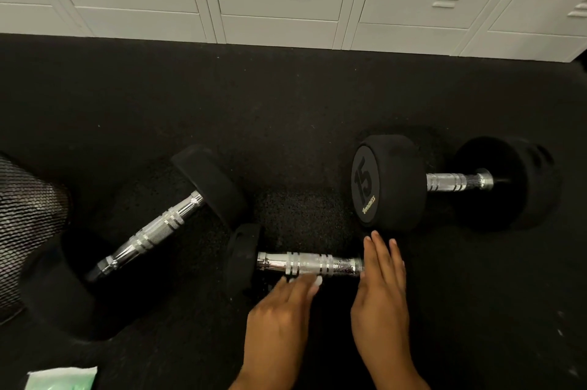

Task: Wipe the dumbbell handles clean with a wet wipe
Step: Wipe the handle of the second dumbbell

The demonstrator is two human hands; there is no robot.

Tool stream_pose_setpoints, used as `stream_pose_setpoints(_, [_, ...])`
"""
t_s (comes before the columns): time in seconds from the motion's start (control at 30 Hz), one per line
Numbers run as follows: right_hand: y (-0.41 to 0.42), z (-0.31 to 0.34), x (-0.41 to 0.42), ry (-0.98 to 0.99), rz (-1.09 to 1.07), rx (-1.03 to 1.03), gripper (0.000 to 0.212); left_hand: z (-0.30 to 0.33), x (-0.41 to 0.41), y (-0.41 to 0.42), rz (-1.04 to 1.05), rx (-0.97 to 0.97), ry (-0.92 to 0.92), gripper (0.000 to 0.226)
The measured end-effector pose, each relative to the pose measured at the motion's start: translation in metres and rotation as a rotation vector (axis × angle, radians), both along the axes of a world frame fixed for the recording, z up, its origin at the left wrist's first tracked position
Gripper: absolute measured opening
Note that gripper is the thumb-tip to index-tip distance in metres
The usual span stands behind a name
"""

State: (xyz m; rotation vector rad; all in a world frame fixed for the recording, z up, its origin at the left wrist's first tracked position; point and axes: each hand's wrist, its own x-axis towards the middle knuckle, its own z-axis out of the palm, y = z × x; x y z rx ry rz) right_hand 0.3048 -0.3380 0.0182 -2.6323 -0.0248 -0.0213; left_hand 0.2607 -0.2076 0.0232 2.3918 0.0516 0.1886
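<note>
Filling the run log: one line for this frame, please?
stage: at small dumbbell | left hand: open, fingertips at handle, maybe a wipe | right hand: open, flat over right end | wipe pack: floor, lower left

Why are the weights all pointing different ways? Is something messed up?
Nothing is broken or spilled. Three dumbbells lie scattered on the floor: the left dumbbell slants, the middle dumbbell and the 15 dumbbell lie sideways. The wipes pack sits apart, bottom left.
</note>
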Motion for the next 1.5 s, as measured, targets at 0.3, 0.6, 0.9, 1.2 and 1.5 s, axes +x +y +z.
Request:
stream_pose_setpoints(0.3, [-0.001, 0.001, 0.000, -0.018, 0.008, 0.043, 0.060, -0.006, 0.024, -0.022, 1.122, -1.657, 0.531, 0.029])
stream_pose_setpoints(0.6, [-0.001, -0.001, 0.000, -0.039, -0.002, 0.073, 0.061, -0.013, 0.048, -0.027, 1.079, -1.985, 0.344, 0.033])
stream_pose_setpoints(0.9, [0.000, -0.001, 0.001, -0.046, -0.012, 0.069, 0.061, -0.007, 0.043, -0.027, 1.061, -2.036, 0.407, 0.026])
stream_pose_setpoints(1.2, [0.001, -0.001, 0.002, -0.052, -0.012, 0.066, 0.058, 0.009, 0.020, -0.019, 1.033, -1.880, 0.520, 0.021])
stream_pose_setpoints(1.5, [0.001, 0.003, 0.000, -0.027, -0.027, 0.046, 0.054, 0.018, 0.009, -0.012, 0.548, -0.803, 0.191, 0.030])
